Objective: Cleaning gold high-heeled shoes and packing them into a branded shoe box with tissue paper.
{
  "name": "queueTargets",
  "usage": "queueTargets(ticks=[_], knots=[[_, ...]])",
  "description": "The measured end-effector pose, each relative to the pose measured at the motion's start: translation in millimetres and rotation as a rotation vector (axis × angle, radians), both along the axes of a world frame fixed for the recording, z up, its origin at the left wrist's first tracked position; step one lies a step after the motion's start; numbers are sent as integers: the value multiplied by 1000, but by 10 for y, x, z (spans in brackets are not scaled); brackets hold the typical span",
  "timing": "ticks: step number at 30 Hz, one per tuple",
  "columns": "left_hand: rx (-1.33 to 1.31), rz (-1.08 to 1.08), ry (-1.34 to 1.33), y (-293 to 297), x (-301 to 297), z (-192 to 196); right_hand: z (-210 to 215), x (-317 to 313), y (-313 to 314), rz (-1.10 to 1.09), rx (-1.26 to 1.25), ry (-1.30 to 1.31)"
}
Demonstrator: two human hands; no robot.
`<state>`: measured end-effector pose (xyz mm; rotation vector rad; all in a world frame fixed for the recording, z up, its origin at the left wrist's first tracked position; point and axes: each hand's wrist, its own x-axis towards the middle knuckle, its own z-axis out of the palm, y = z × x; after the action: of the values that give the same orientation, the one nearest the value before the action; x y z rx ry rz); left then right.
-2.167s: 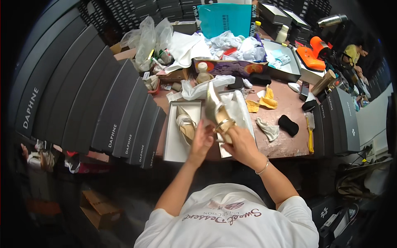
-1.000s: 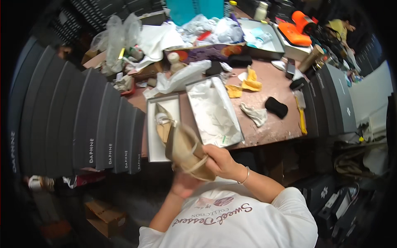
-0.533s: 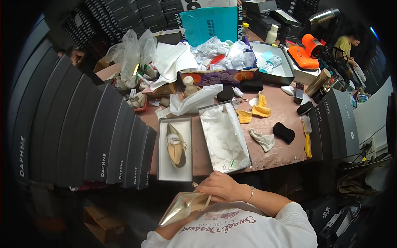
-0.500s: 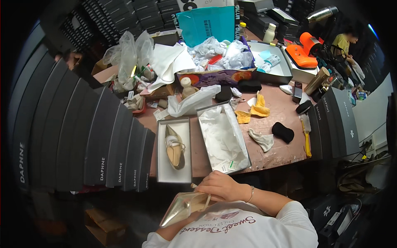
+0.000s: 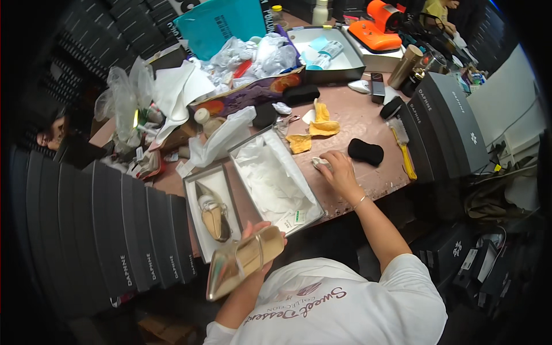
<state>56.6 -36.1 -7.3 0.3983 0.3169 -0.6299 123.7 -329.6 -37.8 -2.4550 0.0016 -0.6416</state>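
Note:
My left hand [image 5: 249, 231] is wrapped from beneath around a pointed metallic gold shoe [image 5: 241, 260], its toe angled down to the left and its open top showing a beige insole. Most of that hand's palm is hidden behind the shoe. On the pink table, my right hand [image 5: 341, 174] pinches a small white cloth [image 5: 319, 164], which is bunched under the fingers. The matching shoe [image 5: 213, 217] lies in a narrow grey box part [image 5: 197, 241] at the table's front edge. Beside it stands a box [image 5: 315, 214] lined with white tissue paper [image 5: 270, 178].
A black sponge [image 5: 365, 151], yellow cloths [image 5: 322, 127] and a yellow-handled brush [image 5: 405, 152] lie around my right hand. Dark shoe boxes [image 5: 109, 224] stand in a row at left, more [image 5: 448, 126] at right. A carton of crumpled plastic [image 5: 247, 95] sits behind.
My right hand has left the shoe and reached forward right to the white cloth, gathering it. My left hand now shows, holding the shoe with its opening turned up. The view has shifted right.

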Motion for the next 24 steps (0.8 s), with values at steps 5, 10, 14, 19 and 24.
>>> queueTargets(ticks=[5, 10, 14, 19, 24], knots=[[-130, 101, -2, 27, -152, -74, -700, 260, -26, 34, -322, 273], [-63, 156, 121, 127, -640, -14, -159, -284, 4, 122, 370, 222], [14, 151, 409, 174, -1120, -300, 609, -1201, 500, 522, 552, 536], [301, 205, 626, -156, -1295, -326, 485, -1803, 963, 689, 238, 325], [127, 179, 600, -100, -1315, -185, 375, -1902, 1106, 805, -191, 268]])
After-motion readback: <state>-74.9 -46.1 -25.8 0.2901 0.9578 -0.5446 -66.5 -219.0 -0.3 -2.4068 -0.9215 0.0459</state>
